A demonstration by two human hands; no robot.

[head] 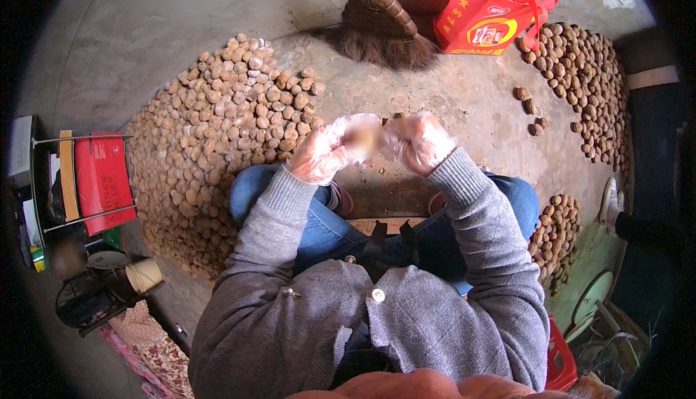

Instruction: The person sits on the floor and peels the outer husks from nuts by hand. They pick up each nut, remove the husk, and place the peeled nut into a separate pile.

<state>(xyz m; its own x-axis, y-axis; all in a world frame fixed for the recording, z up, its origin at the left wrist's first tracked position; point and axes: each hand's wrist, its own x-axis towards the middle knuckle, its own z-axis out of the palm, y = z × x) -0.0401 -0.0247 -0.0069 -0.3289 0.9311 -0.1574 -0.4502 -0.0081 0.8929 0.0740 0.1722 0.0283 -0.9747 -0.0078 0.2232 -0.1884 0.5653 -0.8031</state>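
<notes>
My left hand (pixel 325 146), in a clear plastic glove, is raised over the floor between my knees. It holds a small, round brownish thing (pixel 363 139), too blurred to name surely. Close beside it on the right is my right hand (pixel 421 142), also gloved, with its fingers curled towards the round thing; whether anything is inside them is hidden. A large heap of pale brown, round tuber-like pieces (pixel 217 122) spreads left of my legs. Darker, similar pieces form another heap (pixel 584 83) at the far right, and a smaller pile (pixel 555 233) lies by my right knee.
A brush broom (pixel 380 29) leans at the wall beside a red carrier bag (pixel 489 13). Several loose pieces (pixel 529 106) dot the concrete floor (pixel 451 81). A rack with a red box (pixel 103 181) stands left. Another person's shoe (pixel 610 203) shows at right, above a red plastic stool (pixel 560 358).
</notes>
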